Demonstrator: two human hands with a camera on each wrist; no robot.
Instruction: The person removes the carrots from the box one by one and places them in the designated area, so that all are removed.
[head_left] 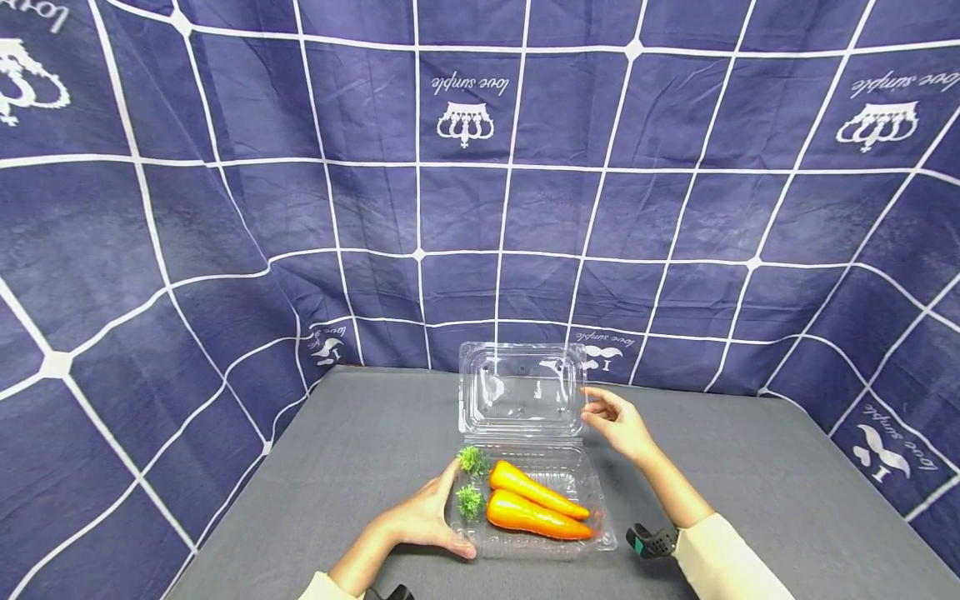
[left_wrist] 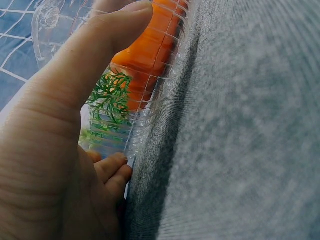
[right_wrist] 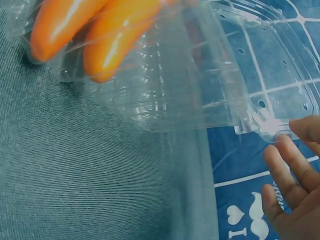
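Note:
A clear plastic clamshell container (head_left: pixel 525 546) lies on the grey tabletop with its lid (head_left: pixel 521 392) raised at the back. Inside are two orange carrots (head_left: pixel 538 515), side by side, their green leafy tops (head_left: pixel 470 500) toward the left wall. My left hand (head_left: pixel 423 512) grips the container's left side, thumb by the front corner and fingers farther back; the left wrist view shows the thumb (left_wrist: pixel 107 37) over the side near a carrot (left_wrist: pixel 150 47). At the lid's right edge, my right hand (head_left: pixel 618 425) pinches the rim between thumb and fingertips, other fingers loosely bent.
Grey cloth (head_left: pixel 360 450) covers the tabletop around the container. Behind and at both sides hangs a dark blue curtain (head_left: pixel 375 208) with white grid lines and printed crowns. A black band (head_left: pixel 651 540) is on the right wrist.

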